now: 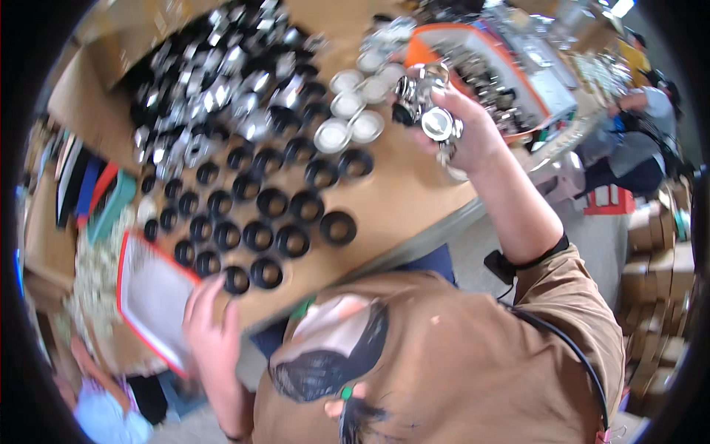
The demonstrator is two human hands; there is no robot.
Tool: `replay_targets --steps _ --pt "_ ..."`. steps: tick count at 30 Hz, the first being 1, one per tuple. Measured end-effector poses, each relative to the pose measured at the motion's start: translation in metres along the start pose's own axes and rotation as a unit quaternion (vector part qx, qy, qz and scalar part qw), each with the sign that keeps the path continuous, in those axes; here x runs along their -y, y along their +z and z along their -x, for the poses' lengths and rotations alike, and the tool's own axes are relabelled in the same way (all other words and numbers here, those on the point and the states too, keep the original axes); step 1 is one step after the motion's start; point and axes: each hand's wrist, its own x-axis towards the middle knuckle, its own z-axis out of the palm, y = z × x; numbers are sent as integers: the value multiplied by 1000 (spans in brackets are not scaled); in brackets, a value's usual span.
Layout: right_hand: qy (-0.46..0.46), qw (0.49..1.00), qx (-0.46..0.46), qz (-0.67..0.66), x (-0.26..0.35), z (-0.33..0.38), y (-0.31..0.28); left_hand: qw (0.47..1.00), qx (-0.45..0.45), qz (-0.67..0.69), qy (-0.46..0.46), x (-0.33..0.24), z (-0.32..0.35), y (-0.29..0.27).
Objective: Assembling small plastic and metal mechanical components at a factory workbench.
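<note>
At the upper right, my right hand (470,129) is closed around several shiny silver metal parts (438,123), round-ended pieces bunched in the fingers; their exact kind is blurred. It is beside an orange-rimmed tray (538,103) heaped with small metal parts. My left hand (213,325) is at the lower left with its fingers apart, next to a white tray with a red rim (148,285) and close to the nearest black rings. Rows of black ring-shaped pieces (338,228) with open centres lie on the brown tabletop (399,196).
Shiny silver caps (255,126) crowd the far left of the table. Pale round discs (333,136) lie by the black rings. Cardboard boxes (651,285) are stacked at the right. One person (643,129) is at the far right, another (111,407) at the lower left.
</note>
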Motion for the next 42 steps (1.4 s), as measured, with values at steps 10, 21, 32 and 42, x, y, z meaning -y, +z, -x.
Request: replay_targets --steps 10,21,32,42 --pt "228 922 120 -288 -150 24 72 951 -107 91 277 -50 -39 72" --pt "334 895 105 -277 -170 40 61 645 -131 702 -273 28 2 51" --pt "392 877 107 -258 -170 40 64 808 -119 510 -271 53 12 51" --pt "384 885 104 -240 -169 38 69 988 -88 -127 -8 44 -6 51"
